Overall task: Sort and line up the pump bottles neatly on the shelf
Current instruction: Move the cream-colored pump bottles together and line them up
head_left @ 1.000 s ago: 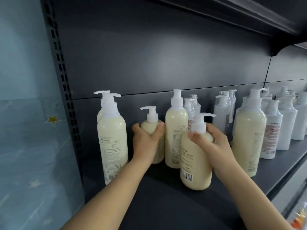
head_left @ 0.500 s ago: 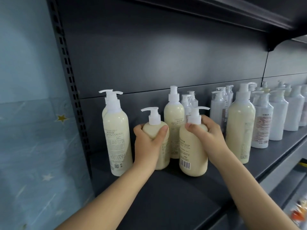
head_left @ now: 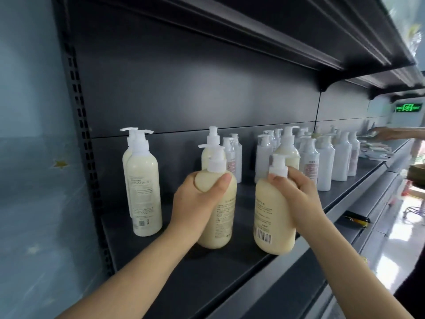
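Head view: in the middle of the frame the left hand (head_left: 195,203) is wrapped round the shoulder of a cream bottle (head_left: 222,217). The thumb tip lies across the front, and the fingers are hidden behind the bottle. Just right of centre the right hand (head_left: 296,192) grips a second cream bottle (head_left: 271,222) at its neck, with the fingers curled under the white pump collar and a barcode showing low on the front. The two bottles stand close together but apart, near the front edge of the dark shelf (head_left: 195,279). Shadow hides both bases, so I cannot tell whether either one rests on the shelf.

A third cream bottle (head_left: 211,155) stands behind the first, mostly covered by that bottle's pump. At left centre two tall bottles (head_left: 143,187) stand one directly behind the other, and of the rear one only the pump head and a sliver of its side show.

Right of centre a crowd of white bottles (head_left: 326,164) overlap one another, their labels too small to read. A taller cream bottle (head_left: 287,148) rises among them, its lower half hidden by the right hand.

At the far right edge another person's hand (head_left: 386,134) reaches over the shelf, its arm cut off by the frame. Above it a green sign (head_left: 408,108) glows — blurred and unreadable. An upper shelf (head_left: 253,38) fills the top, and a blue wall (head_left: 34,157) fills the left.
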The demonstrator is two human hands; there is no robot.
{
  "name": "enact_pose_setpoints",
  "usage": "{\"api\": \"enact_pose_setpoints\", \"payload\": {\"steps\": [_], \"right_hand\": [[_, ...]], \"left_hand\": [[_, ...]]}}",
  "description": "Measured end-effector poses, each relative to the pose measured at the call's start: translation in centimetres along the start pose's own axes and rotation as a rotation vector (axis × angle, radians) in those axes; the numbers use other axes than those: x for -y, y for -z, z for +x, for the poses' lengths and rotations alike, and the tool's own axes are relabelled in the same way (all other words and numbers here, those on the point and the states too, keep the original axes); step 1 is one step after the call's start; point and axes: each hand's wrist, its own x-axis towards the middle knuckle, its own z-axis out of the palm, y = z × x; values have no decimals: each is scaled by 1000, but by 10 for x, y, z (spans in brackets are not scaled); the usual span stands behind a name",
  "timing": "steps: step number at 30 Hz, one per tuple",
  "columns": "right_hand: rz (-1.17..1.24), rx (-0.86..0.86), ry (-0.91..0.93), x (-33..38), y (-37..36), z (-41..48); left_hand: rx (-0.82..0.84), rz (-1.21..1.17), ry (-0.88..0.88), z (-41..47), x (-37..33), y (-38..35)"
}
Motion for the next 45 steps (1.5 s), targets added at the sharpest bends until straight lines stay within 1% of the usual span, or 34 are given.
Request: {"api": "enact_pose_setpoints", "payload": {"steps": [7, 14, 17, 20, 26, 29, 33, 37, 42, 45], "right_hand": [[56, -11, 16, 10, 57, -2], [97, 42, 31, 4, 141, -1], [91, 75, 55, -1, 186, 3], [60, 68, 69, -8, 229, 9], [5, 34, 9, -24, 293, 26], [-8, 18, -7, -32, 314, 40], [-20, -14, 9, -46, 336, 62], [-32, -15, 21, -70, 355, 94], [-38, -57, 47, -111, 375, 149], [-63, -45, 49, -132, 384, 194]], "left_hand": [[23, -82, -45, -25, -34, -44], [-22, -55, -124, -49, -66, -117], [-34, -87, -111, -56, -75, -159], [-56, -128, -99, -62, -81, -201], [-46, -207, -50, -65, -89, -267], [-24, -189, -39, -57, -91, -292], [18, -135, -69, -37, -90, -327], [48, -142, -87, -7, -80, -365], [86, -136, -108, 39, -60, -421], [105, -150, -92, 74, -47, -453]]}}
